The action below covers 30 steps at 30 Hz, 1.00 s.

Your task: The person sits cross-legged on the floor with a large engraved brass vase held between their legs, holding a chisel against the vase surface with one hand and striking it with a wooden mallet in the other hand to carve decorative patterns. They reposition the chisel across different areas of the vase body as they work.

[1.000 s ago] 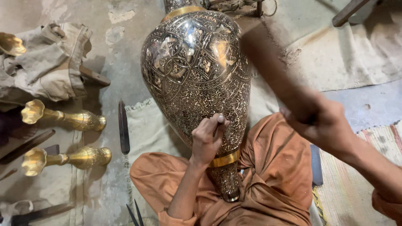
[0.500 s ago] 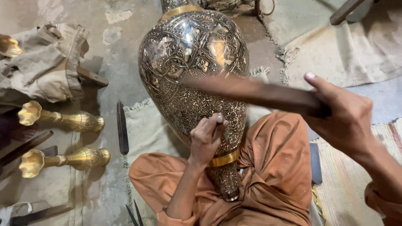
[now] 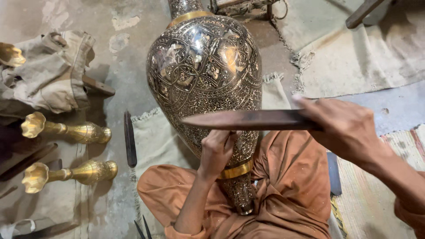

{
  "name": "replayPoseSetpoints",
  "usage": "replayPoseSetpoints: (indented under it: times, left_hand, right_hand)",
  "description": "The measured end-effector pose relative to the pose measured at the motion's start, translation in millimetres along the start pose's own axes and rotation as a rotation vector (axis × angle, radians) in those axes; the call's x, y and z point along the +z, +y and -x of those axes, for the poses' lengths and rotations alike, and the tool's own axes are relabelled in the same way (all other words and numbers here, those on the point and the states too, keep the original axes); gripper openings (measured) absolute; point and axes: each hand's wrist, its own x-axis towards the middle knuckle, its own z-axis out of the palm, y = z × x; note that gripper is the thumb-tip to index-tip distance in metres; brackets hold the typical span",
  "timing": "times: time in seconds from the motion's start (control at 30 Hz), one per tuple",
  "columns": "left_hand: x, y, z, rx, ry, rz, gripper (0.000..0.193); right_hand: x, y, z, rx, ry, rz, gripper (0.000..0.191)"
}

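- One large engraved brass vase [image 3: 204, 84] lies tilted across the person's lap, long axis running away from them, neck pointing far, foot near.
- The wooden mallet [image 3: 248, 119] lies crosswise above it, long axis left-right, free end pointing left; right hand [image 3: 345, 128] has fingers wrapped tight around its right end.
- Directly below, left hand [image 3: 217, 150] presses on the vase's lower belly, fingers curled, seemingly pinching a small chisel, mostly hidden.
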Motion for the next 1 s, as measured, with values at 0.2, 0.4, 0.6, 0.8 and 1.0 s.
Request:
replayPoseSetpoints:
  times: [0.2, 0.4, 0.6, 0.8, 1.0]
  left_hand:
    - [1.5, -10.8, 5.7, 0.008, -0.061, -0.122, 0.011]
    - [0.7, -9.5, 2.9, -0.078, -0.091, -0.093, 0.020]
    - [-5.6, -6.0, -6.3, -0.161, -0.184, -0.060, 0.012]
    - [-11.9, -2.8, -10.0, -0.089, -0.157, -0.033, 0.024]
    - [-15.0, -5.0, -16.9, -0.081, -0.197, 0.012, 0.032]
  right_hand:
    - [14.9, 5.7, 6.0, -0.005, -0.207, 0.318, 0.066]
    - [16.3, 9.5, 5.1, 0.010, 0.053, -0.309, 0.077]
    - [19.8, 1.8, 3.1, 0.243, 0.006, -0.504, 0.073]
    - [21.3, -2.6, 5.7, 0.268, 0.022, -0.552, 0.072]
    - [24.5, -1.3, 9.3, 0.175, 0.065, -0.414, 0.072]
